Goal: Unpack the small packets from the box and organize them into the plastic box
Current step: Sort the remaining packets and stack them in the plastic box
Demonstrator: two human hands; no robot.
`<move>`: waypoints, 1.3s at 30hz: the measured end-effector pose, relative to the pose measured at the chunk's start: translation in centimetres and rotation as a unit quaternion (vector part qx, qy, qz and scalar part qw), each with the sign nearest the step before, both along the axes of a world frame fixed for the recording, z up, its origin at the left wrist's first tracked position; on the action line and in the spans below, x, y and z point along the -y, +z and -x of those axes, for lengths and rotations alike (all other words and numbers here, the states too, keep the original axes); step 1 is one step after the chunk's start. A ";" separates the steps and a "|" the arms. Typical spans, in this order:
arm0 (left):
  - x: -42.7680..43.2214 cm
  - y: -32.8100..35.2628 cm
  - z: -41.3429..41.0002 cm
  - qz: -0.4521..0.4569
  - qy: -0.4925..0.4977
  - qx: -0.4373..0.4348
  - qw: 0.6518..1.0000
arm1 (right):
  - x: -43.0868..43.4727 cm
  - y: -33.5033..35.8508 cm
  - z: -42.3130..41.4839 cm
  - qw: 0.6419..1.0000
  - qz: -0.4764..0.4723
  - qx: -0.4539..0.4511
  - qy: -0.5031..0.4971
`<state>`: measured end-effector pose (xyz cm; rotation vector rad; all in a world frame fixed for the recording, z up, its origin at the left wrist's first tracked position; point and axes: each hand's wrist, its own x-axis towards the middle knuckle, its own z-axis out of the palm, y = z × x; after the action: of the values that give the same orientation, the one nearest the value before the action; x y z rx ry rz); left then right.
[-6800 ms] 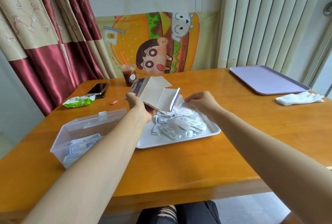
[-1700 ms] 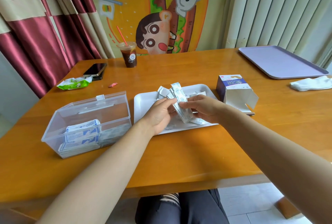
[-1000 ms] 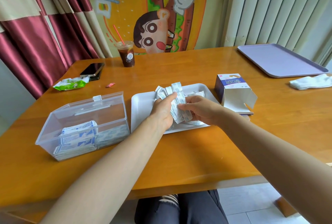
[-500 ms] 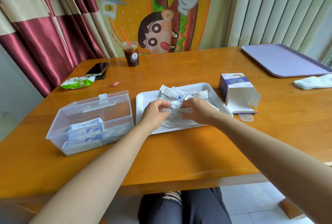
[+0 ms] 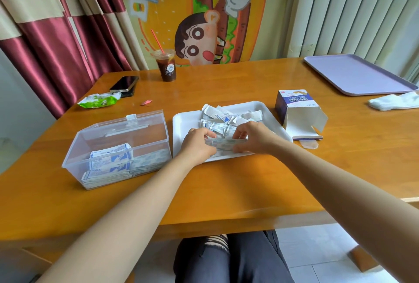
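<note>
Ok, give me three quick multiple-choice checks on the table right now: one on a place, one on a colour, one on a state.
1. Where is the clear plastic box relative to the white rectangular tray? A) left of it B) right of it C) on it
2. What colour is the large flat tray at the far right? A) green B) lilac C) black
3. The left hand and right hand are A) resting open, holding nothing B) each holding a pen C) holding a bundle of small white packets together
Answers: 1 A, it sits beside the tray's left edge. 2 B, its surface is pale purple. 3 C, both hands curl round the bundle.
</note>
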<state>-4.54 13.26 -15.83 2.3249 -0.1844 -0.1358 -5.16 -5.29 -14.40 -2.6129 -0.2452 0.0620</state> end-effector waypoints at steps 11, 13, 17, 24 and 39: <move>-0.2 0.4 0.3 -0.056 0.058 0.011 0.997 | 0.2 -0.2 0.0 1.000 -0.017 0.005 -0.007; -0.1 0.6 0.2 -0.050 0.056 0.006 0.997 | 0.2 -0.2 -0.1 1.000 -0.016 0.010 -0.007; 0.1 0.4 0.4 -0.018 -0.001 -0.044 0.999 | 0.2 -0.2 0.1 1.000 -0.003 0.006 0.003; -0.2 0.5 0.5 -0.004 0.006 -0.004 1.000 | 0.5 -0.5 0.5 0.997 -0.031 0.068 0.006; 0.0 2.5 1.3 -0.077 -0.021 0.023 0.997 | 0.4 0.8 -0.2 0.999 -0.026 0.042 0.011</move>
<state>-5.82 13.24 -13.34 2.4793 -0.2542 -0.1206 -4.94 -5.70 -13.59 -2.5652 -0.3004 -0.0467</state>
